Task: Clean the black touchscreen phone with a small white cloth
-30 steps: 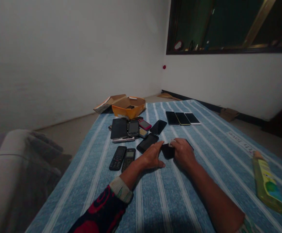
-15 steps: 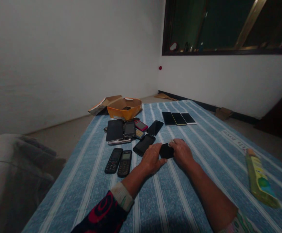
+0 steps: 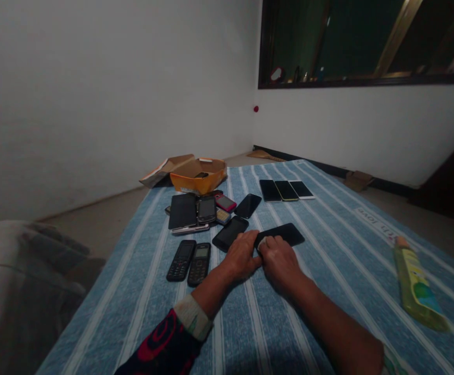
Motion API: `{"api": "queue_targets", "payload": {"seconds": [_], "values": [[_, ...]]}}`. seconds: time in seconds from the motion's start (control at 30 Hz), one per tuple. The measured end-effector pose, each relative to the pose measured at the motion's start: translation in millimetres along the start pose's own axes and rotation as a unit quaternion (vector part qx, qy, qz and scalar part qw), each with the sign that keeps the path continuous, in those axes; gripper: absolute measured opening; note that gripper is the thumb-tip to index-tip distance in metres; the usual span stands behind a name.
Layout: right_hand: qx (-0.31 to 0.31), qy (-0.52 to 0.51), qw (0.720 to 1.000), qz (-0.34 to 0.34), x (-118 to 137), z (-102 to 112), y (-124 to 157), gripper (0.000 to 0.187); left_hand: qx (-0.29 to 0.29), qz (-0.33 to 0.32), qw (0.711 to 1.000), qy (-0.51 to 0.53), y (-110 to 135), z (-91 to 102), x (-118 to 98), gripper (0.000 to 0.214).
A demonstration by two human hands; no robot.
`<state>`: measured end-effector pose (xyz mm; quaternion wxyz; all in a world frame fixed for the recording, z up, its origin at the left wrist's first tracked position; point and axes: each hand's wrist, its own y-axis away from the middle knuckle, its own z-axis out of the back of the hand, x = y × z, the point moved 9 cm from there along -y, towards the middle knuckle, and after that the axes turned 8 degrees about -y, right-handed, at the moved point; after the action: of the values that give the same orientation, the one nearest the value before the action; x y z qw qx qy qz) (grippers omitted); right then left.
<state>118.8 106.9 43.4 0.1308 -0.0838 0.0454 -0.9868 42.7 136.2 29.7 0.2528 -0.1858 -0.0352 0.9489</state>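
A black smartphone (image 3: 279,234) lies flat, screen up, on the blue striped cloth (image 3: 274,323). Both my hands meet at its near end. My left hand (image 3: 241,255) has curled fingers pressed on the phone's near left corner. Beside it, my right hand (image 3: 277,263) is closed, knuckles up, with a small whitish thing showing at its fingertips against the phone's edge; what it is I cannot make out.
Left of my hands lie two keypad phones (image 3: 190,258), another black phone (image 3: 230,233) and a pile of phones (image 3: 198,211). An orange box (image 3: 198,179) stands behind the pile. Three smartphones (image 3: 285,190) lie in a row farther back. A green bottle (image 3: 416,286) lies right.
The black phone, held up between both hands before, now lies flat on the cloth. My right hand has drawn back to its near end, next to my left hand.
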Motion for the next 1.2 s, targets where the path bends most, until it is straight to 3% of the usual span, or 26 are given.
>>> {"api": "queue_targets", "payload": {"seconds": [0.07, 0.13, 0.3, 0.37, 0.43, 0.63, 0.7, 0.8, 1.0, 1.2], "values": [[0.001, -0.018, 0.999, 0.032, 8.4, -0.7, 0.8, 0.025, 0.003, -0.005, 1.000, 0.005, -0.3, -0.7, 1.6, 0.061], [-0.001, -0.027, 0.999, 0.031, -0.2, 0.3, -1.2, 0.026, 0.008, -0.005, 1.000, 0.016, -0.5, -1.4, 2.9, 0.065], [-0.017, -0.003, 0.994, -0.108, -64.0, 9.8, -6.6, 0.031, 0.033, 0.000, 0.999, 0.042, -0.4, -2.3, 4.9, 0.073], [-0.006, 0.008, 0.991, -0.135, -73.2, 11.4, -4.9, 0.032, 0.042, 0.002, 0.998, 0.048, -0.7, -2.0, 7.0, 0.075], [0.010, 0.014, 0.992, -0.122, -63.0, 10.1, -1.9, 0.031, 0.048, 0.004, 0.997, 0.056, -1.4, -2.0, 10.2, 0.078], [0.012, -0.030, 0.999, 0.025, 19.5, 0.9, 11.0, 0.029, 0.062, 0.000, 0.995, 0.080, -4.2, -3.9, 18.6, 0.076], [0.020, -0.042, 0.998, 0.050, 31.9, -3.1, 12.7, 0.028, 0.064, -0.005, 0.994, 0.090, -4.3, -4.6, 19.8, 0.075], [0.020, -0.051, 0.997, 0.047, 24.9, -1.1, 10.6, 0.028, 0.067, -0.007, 0.991, 0.118, -4.0, -6.0, 22.1, 0.080], [0.041, -0.026, 0.998, -0.033, -10.6, 7.5, 7.4, 0.028, 0.067, -0.001, 0.989, 0.132, -4.0, -8.5, 25.1, 0.084], [0.023, -0.050, 0.995, 0.087, 27.4, -0.1, 12.0, 0.030, 0.061, -0.002, 0.990, 0.124, -5.0, -5.4, 24.3, 0.080]]}}
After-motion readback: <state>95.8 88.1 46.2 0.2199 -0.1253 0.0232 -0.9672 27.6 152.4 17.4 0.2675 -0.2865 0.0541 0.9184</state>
